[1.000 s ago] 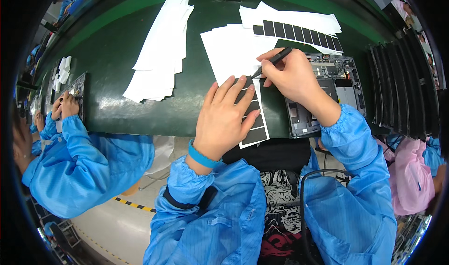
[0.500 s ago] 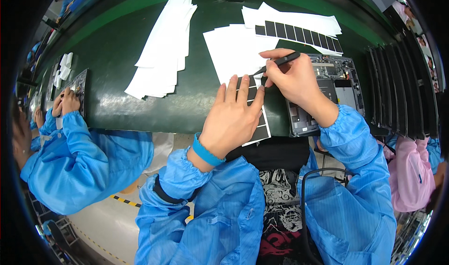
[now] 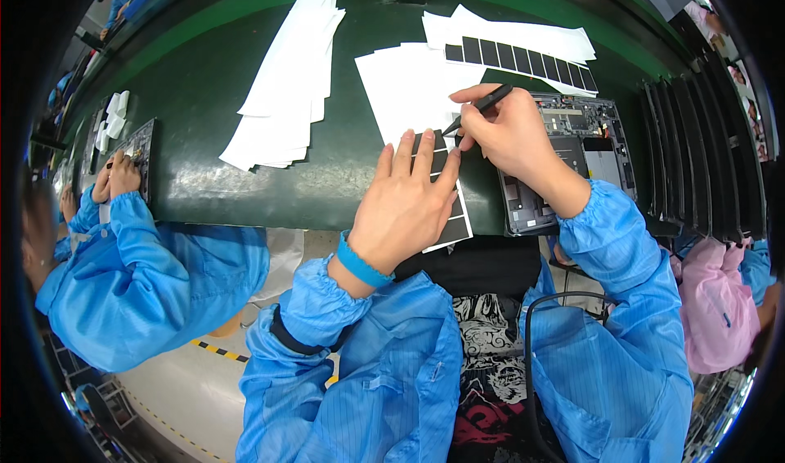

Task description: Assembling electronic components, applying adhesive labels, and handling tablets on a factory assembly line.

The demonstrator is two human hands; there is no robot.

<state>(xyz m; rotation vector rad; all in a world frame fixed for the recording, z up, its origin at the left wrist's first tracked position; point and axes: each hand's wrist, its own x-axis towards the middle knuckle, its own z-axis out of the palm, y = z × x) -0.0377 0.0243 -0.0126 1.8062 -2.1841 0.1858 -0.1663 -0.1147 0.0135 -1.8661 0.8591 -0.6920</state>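
Note:
My left hand lies with its fingers spread across a white sheet of black rectangular stickers, pressing it to the green table; part of the sheet is hidden beneath it. In my right hand, black tweezers are held like a pen. Their tip meets the sheet's upper end, just beyond my left fingertips. Whether a sticker is caught at the tip is too small to tell. Just right of the sheet, partly under my right forearm, is an opened laptop chassis with its inner parts showing.
Blank white sheets lie beyond my hands, with another sticker strip at the far right. More white sheets are stacked on the left. Upright black dividers line the right side. A co-worker in blue works at the left.
My right hand and the tweezers have shifted slightly left. My left hand stays almost still on the sticker sheet.

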